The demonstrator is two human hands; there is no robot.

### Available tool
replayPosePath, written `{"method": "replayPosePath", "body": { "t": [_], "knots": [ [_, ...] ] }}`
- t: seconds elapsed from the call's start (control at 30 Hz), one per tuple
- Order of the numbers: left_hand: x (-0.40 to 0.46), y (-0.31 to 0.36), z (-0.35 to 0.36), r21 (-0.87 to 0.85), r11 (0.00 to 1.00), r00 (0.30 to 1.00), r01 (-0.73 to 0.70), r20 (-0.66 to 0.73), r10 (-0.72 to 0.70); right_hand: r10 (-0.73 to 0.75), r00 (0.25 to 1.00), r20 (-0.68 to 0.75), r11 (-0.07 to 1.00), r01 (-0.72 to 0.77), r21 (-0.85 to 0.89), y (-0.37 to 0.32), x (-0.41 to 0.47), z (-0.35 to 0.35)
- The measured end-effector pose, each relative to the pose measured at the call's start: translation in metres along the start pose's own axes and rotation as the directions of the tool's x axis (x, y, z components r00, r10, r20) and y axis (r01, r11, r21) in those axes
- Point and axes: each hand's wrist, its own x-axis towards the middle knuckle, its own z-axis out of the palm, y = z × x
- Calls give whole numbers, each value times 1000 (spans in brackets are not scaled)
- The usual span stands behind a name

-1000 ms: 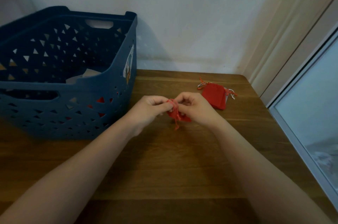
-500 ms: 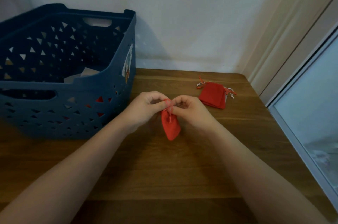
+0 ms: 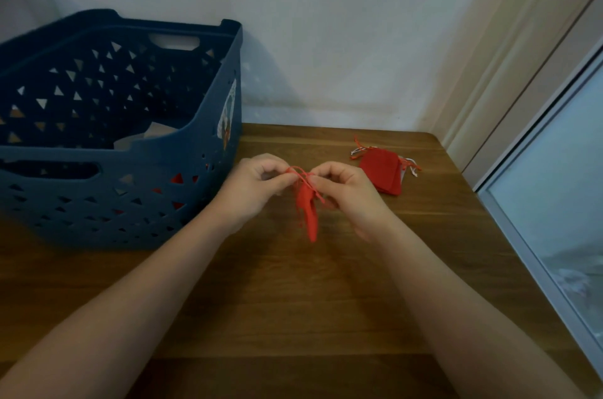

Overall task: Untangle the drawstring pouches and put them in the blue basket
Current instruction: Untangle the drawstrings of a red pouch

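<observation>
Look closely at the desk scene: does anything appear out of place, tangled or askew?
Yes. The pile of red pouches near the table's far right corner sits askew, its strings splayed loose. The pouch dangling from both hands has knotted drawstrings.

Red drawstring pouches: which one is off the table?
The red fabric pouch dangling between the left hand and right hand, pinched by its strings. The other red pouches lie stacked on the wooden table.

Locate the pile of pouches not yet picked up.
In the head view the pile lies on the table, right of centre near the far edge, just beyond the right hand and opposite the basket.
</observation>
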Motion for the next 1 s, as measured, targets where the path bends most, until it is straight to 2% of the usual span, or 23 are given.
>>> {"method": "replayPosePath", "body": {
  "t": [0.13, 0.2, 0.3, 0.4, 0.57, 0.7, 0.87, 0.93, 1.0],
  "knots": [
    [-1, 3, 4, 275, 955, 993, -112, -8, 119, 4, 997, 79, 995, 4, -99, -1, -2, 0],
    [-3, 5, 6, 347, 929, 989, -125, -29, 144, 12, 992, 128, 984, 11, -176, -3, -2, 1],
    [-5, 7, 8, 282, 955, 993, -95, -37, 110, 35, 995, 91, 981, -17, -194, -2, 0, 2],
    [-6, 9, 8, 247, 964, 993, -100, -30, 111, 65, 998, -2, 991, -65, -113, 1, 3, 3],
    [-6, 13, 8, 277, 944, 979, -180, -48, 200, 26, 999, 42, 999, -24, -46, -2, 2, 8],
    [-5, 14, 7, 167, 970, 980, -176, -67, 189, 21, 1000, -9, 997, -22, -70, 0, 5, 10],
    [-5, 19, 5, -71, 989, 990, -130, -67, 126, 85, 993, 79, 996, -86, 3, 1, 7, 9],
    [-6, 17, 4, -94, 990, 993, -109, -60, 103, 66, 997, 48, 997, -64, -50, -3, 8, 9],
    [-7, 13, 4, -58, 993, 994, -103, -46, 100, -9, 1000, -19, 962, 4, -274, -5, 12, 4]
  ]
}}
